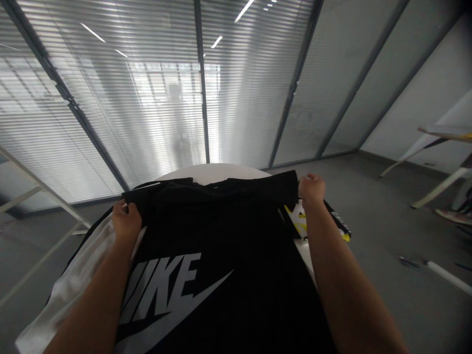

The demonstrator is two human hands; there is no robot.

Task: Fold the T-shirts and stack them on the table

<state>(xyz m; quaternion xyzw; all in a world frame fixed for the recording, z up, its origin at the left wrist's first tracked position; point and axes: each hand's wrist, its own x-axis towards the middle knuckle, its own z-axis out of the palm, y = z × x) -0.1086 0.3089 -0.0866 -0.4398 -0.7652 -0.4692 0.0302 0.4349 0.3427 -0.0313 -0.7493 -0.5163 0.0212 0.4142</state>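
Note:
A black T-shirt with a large grey NIKE print lies spread out before me, its neckline toward the far side. My left hand is closed on the end of its left sleeve. On the other side, my right hand pinches the end of the right sleeve. Both sleeves are drawn outward between the hands. Under the shirt is a white rounded table, mostly covered. White cloth hangs beside my left forearm. A yellow, white and black printed cloth shows beneath the right sleeve.
A glass partition with blinds stands beyond the table. To the left is a white metal frame. At right, another table has slanted legs, and a white bar lies on the grey floor.

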